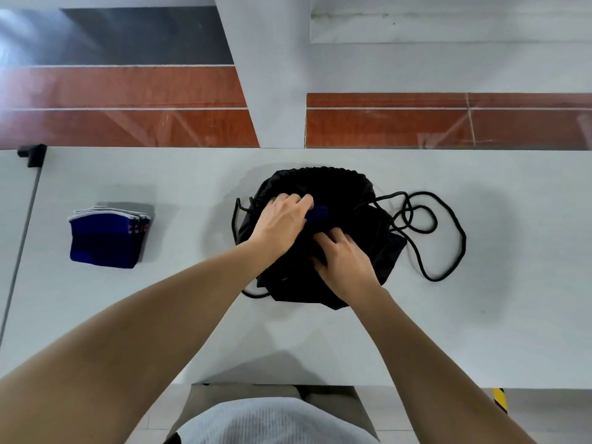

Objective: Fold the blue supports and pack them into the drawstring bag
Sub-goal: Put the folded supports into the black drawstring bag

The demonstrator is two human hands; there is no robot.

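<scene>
Sprawling right of the bag (352, 193), cords (464, 239) loop; stacked supports (105, 241) sit left.

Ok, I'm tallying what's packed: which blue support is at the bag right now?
The blue support held by the left hand at the mouth of the drawstring bag; the rest lie in a stack further left on the table, untouched.

Most of the folded blue support (317, 214) is hidden beneath the left hand (282, 219) and the drawstring bag (339, 193) fabric; red marks on the stacked supports (102, 241) are too small to read.
</scene>
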